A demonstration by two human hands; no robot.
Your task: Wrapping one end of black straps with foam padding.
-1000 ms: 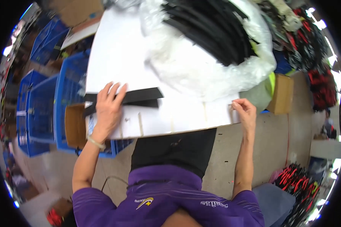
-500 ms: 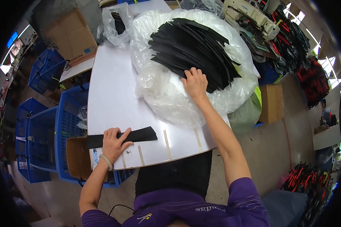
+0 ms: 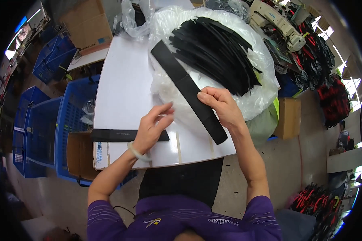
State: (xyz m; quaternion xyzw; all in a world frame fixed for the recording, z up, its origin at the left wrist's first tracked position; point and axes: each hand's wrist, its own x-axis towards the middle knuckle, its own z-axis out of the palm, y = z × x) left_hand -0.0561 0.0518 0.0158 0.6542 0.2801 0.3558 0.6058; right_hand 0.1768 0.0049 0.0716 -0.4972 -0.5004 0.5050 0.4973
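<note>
Head view shows the right hand (image 3: 226,110) with its thumb and fingers pinching a long black strip (image 3: 186,86), holding it nearer its lower end. The strip slants from upper left to lower right over the white counter (image 3: 122,76). The left hand (image 3: 149,127) is just left of it, its fingers curled and parted from the thumb; a pale bracelet (image 3: 138,152) circles that wrist. A second black strip (image 3: 110,135) lies flat along the counter, partly behind the left hand. Farther back, a pile of black strips (image 3: 215,52) rests in a clear plastic bag (image 3: 265,84). Left of the counter stands a blue crate (image 3: 62,150), with a cardboard box (image 3: 78,154) at its near end.
</note>
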